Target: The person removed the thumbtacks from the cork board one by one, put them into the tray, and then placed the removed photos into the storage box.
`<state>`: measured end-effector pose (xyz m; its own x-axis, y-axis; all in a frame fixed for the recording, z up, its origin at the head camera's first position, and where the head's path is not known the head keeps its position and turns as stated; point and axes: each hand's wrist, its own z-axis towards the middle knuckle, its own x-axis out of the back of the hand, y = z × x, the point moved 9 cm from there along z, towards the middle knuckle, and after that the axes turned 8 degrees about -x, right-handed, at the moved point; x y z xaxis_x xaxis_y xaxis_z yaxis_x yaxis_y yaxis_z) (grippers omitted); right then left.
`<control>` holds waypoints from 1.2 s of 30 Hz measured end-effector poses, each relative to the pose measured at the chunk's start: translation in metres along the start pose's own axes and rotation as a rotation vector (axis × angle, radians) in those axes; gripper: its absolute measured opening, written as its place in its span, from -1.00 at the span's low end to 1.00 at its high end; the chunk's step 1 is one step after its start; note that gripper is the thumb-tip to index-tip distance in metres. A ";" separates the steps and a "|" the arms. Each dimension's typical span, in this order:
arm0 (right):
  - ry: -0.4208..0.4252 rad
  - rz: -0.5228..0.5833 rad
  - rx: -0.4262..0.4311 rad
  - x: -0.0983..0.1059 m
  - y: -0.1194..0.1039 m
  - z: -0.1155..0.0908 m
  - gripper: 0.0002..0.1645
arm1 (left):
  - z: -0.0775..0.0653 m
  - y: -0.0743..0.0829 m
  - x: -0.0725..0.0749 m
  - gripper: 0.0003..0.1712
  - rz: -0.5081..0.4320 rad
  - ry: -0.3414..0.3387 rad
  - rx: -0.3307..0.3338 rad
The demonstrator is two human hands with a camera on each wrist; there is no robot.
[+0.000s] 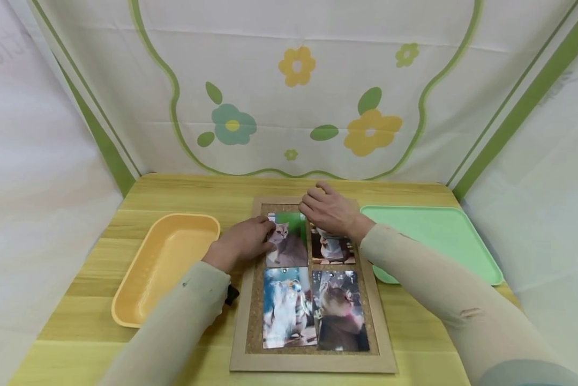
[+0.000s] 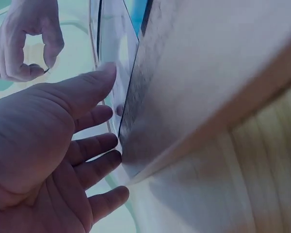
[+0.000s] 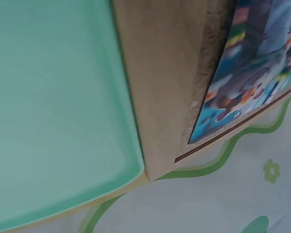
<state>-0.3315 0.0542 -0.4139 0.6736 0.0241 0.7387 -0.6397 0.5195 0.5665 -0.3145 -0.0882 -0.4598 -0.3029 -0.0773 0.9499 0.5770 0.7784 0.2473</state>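
A wood-framed cork board (image 1: 313,363) lies on the table with cat photos in two rows. My left hand (image 1: 244,241) rests at the left edge of the upper-left cat photo (image 1: 291,249), its fingers extended and thumb on the print in the left wrist view. Above that photo's top right corner is my right hand (image 1: 329,212); the left wrist view shows its thumb and forefinger pinching a small dark pin (image 2: 46,70). The upper-right photo (image 1: 333,252) is partly covered by the right hand. Below lie a blue-toned cat photo (image 1: 289,311) and a darker one (image 1: 342,316), each with a small tack at its top.
An orange tray (image 1: 165,268) stands left of the board, and a flat green tray (image 1: 433,236) lies close along its right side. Behind the table hangs a white cloth (image 1: 269,32) with printed flowers.
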 end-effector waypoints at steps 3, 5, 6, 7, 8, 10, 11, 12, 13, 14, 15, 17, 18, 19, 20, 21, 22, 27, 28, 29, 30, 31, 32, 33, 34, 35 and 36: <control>0.013 -0.002 -0.014 0.000 0.005 -0.005 -0.69 | 0.000 0.001 0.001 -0.40 -0.001 0.011 0.021; 0.016 -0.005 -0.025 0.000 0.008 -0.009 -0.61 | 0.000 0.003 0.002 -0.39 0.006 0.014 0.038; 0.015 -0.005 -0.031 0.000 0.009 -0.011 -0.58 | 0.000 0.004 0.002 -0.38 0.009 0.018 0.044; 0.013 -0.006 -0.037 0.000 0.011 -0.013 -0.57 | -0.001 0.005 0.003 -0.37 0.011 0.020 0.050; 0.013 -0.003 -0.044 0.000 0.012 -0.015 -0.57 | -0.001 0.006 0.003 -0.37 0.013 0.021 0.052; 0.010 0.005 -0.062 0.000 0.016 -0.018 -0.60 | -0.002 0.009 0.003 -0.35 0.012 0.029 0.052; 0.008 0.007 -0.072 0.000 0.018 -0.021 -0.63 | -0.003 0.010 0.004 -0.33 0.013 0.033 0.048; 0.007 0.009 -0.082 0.000 0.020 -0.023 -0.66 | -0.003 0.011 0.004 -0.32 0.013 0.038 0.041; 0.006 0.011 -0.091 0.000 0.022 -0.025 -0.70 | -0.004 0.012 0.004 -0.31 0.017 0.039 0.037; 0.006 0.014 -0.099 0.000 0.024 -0.027 -0.73 | -0.005 0.013 0.005 -0.31 0.021 0.045 0.028; 0.005 0.012 -0.106 0.000 0.026 -0.029 -0.75 | -0.006 0.013 0.005 -0.31 0.025 0.047 0.021; 0.003 0.007 -0.117 0.000 0.030 -0.035 -0.76 | -0.008 0.014 0.005 -0.30 0.035 0.048 0.008; 0.009 0.006 -0.122 0.001 0.032 -0.038 -0.74 | -0.009 0.015 0.005 -0.31 0.035 0.051 0.001; 0.012 0.003 -0.126 0.001 0.034 -0.042 -0.72 | -0.010 0.015 0.005 -0.31 0.034 0.051 -0.004; 0.017 0.001 -0.129 0.002 0.036 -0.046 -0.69 | -0.012 0.015 0.004 -0.30 0.031 0.051 -0.008; 0.024 -0.001 -0.133 0.003 0.038 -0.050 -0.64 | -0.013 0.014 0.004 -0.29 0.024 0.049 -0.011; 0.033 0.000 -0.138 0.004 0.041 -0.055 -0.61 | -0.014 0.014 0.003 -0.27 0.014 0.046 -0.010; 0.047 -0.001 -0.162 0.009 0.055 -0.084 -0.51 | -0.017 0.012 -0.001 -0.20 -0.033 0.026 -0.009; 0.046 -0.001 -0.165 0.010 0.058 -0.091 -0.51 | -0.017 0.012 -0.002 -0.20 -0.039 0.022 -0.009; 0.044 0.000 -0.168 0.010 0.060 -0.098 -0.51 | -0.017 0.013 -0.002 -0.19 -0.042 0.019 -0.010; 0.042 0.002 -0.170 0.011 0.063 -0.105 -0.51 | -0.017 0.013 -0.003 -0.19 -0.047 0.015 -0.010; 0.044 0.005 -0.169 0.012 0.066 -0.112 -0.51 | -0.017 0.013 -0.003 -0.19 -0.049 0.012 -0.008; 0.041 0.009 -0.171 0.012 0.068 -0.119 -0.52 | -0.018 0.012 -0.004 -0.18 -0.052 0.007 -0.007; 0.041 0.016 -0.171 0.014 0.071 -0.126 -0.53 | -0.018 0.012 -0.004 -0.18 -0.054 0.004 -0.005; 0.039 0.020 -0.169 0.014 0.073 -0.132 -0.53 | -0.018 0.011 -0.005 -0.17 -0.057 0.001 -0.002; 0.037 0.026 -0.167 0.015 0.074 -0.138 -0.54 | -0.018 0.011 -0.005 -0.16 -0.058 -0.002 0.000; 0.035 0.031 -0.165 0.016 0.076 -0.144 -0.55 | -0.018 0.010 -0.005 -0.16 -0.060 -0.003 0.002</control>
<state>-0.3162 0.2171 -0.4116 0.6691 0.0703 0.7398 -0.5928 0.6509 0.4742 -0.2934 -0.0911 -0.4586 -0.3388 -0.1219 0.9329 0.5566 0.7735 0.3032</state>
